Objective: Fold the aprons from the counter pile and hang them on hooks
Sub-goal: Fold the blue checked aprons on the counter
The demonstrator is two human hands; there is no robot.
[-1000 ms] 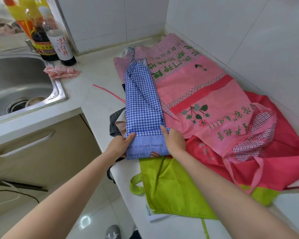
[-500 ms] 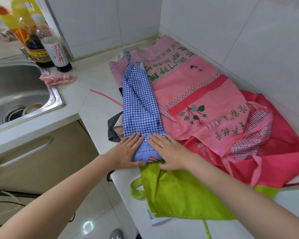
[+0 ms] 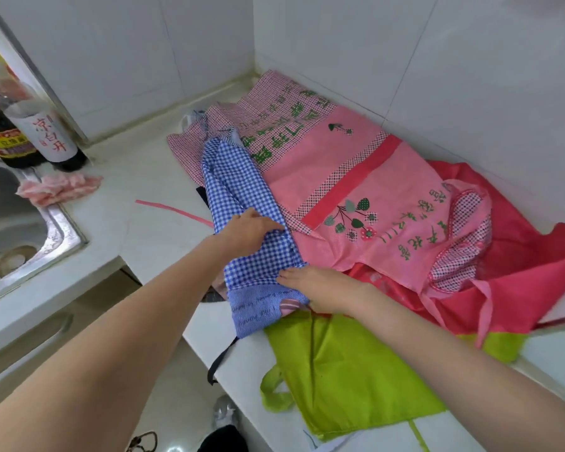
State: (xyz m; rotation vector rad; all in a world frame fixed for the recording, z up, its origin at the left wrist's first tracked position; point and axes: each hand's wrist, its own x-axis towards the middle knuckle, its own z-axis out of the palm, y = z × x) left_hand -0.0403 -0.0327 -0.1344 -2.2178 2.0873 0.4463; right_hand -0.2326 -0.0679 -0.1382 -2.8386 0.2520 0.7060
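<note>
A blue gingham apron [image 3: 242, 177], folded into a long narrow strip, lies on top of the apron pile on the white counter [image 3: 137, 171]. My left hand [image 3: 247, 231] presses on the middle of the strip, fingers stretched out to the right. My right hand [image 3: 317, 285] lies flat at the strip's right edge near its lower end, fingers pointing left. Under the strip are a pink apron with green lettering [image 3: 356, 177], a red apron [image 3: 535, 256] and a lime-green apron [image 3: 356, 370]. No hooks are in view.
A steel sink [image 3: 56, 223] is at the left, with bottles [image 3: 46, 138] and a crumpled pink cloth [image 3: 59, 187] behind it. A pink strap [image 3: 173, 210] lies on the counter. A dark strap [image 3: 221, 360] hangs over the counter's front edge. Tiled walls close the corner.
My left hand has slid from the strip's near end up to its middle. My right hand has shifted to the strip's right edge. The view has moved closer.
</note>
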